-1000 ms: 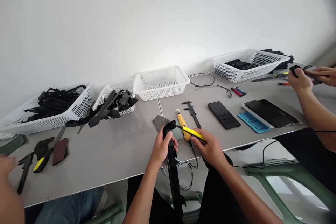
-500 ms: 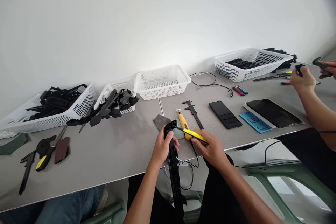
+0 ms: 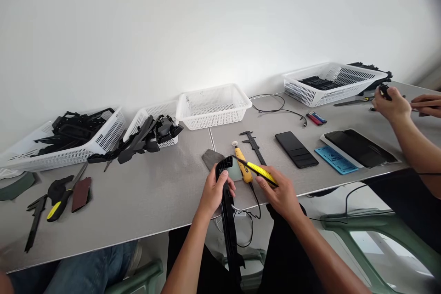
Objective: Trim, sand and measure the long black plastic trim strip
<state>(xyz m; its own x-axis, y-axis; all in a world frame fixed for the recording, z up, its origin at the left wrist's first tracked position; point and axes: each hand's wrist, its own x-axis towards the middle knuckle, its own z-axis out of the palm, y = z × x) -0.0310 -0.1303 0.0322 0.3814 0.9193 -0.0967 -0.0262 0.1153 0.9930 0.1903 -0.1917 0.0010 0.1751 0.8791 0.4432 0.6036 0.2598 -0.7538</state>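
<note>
left hand wraps fingers round black trim, upright at table edge. right hand pinches yellow knife, tip near trim top. best: shallow strokes, blade away from thumb, trim braced.

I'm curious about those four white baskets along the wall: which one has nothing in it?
The middle basket, straight beyond the person's hands. The two baskets to its left and the far right basket all hold black parts.
</note>
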